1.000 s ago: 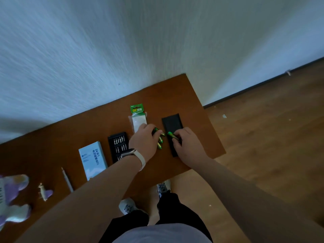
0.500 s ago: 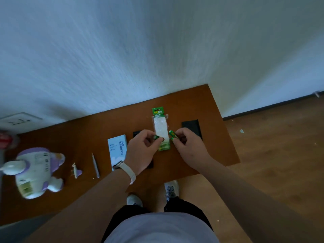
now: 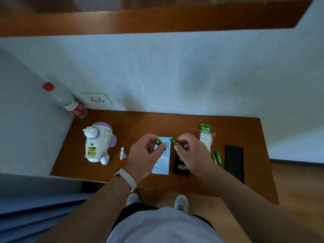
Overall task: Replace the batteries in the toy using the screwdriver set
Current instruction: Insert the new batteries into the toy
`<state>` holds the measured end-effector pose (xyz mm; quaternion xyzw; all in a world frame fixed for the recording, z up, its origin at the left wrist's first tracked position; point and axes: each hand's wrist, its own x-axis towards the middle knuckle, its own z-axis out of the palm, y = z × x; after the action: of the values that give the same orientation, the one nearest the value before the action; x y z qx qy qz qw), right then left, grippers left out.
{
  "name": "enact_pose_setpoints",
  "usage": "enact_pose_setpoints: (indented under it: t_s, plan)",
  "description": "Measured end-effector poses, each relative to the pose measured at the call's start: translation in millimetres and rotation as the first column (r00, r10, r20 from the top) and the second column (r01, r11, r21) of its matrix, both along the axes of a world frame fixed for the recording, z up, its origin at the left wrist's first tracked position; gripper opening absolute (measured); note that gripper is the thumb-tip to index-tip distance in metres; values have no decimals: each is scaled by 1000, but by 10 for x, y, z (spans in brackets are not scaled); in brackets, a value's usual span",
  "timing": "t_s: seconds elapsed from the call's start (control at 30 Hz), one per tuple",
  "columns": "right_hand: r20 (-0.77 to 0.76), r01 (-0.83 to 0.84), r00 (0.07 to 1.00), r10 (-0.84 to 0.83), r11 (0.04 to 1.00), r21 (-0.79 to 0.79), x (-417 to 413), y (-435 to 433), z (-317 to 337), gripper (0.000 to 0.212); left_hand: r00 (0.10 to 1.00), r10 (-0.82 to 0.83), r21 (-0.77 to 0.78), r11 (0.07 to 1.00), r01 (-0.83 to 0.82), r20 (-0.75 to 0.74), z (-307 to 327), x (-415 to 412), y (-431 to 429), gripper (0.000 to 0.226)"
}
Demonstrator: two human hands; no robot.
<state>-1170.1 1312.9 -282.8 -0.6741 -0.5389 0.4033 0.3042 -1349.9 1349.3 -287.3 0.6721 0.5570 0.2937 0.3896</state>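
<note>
Head view: your left hand [image 3: 145, 155] pinches one green battery [image 3: 159, 142], right hand [image 3: 191, 155] pinches a second battery [image 3: 174, 141], both held above the table [image 3: 140, 123]. At least two loose batteries [image 3: 217, 157] lie right; one toy [image 3: 99, 142] lies left.

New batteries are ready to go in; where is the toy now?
Head view: the white and purple plastic toy lies on the left side of the brown wooden table, near the red-capped clear bottle.
</note>
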Motion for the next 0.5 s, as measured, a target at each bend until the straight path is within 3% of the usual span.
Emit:
enact_pose_setpoints:
  t_s: [0.27, 0.5]
  plan:
    - [56, -116, 991, 118, 993, -36, -824, 221, 111, 6, 990, 126, -69, 990, -121, 65, -67, -934, -22, 8]
    - [83, -110, 990, 116, 991, -70, -1699, 355, 81, 6, 984, 158, -153, 978, -143, 88, -175, -1740, -26, 10]
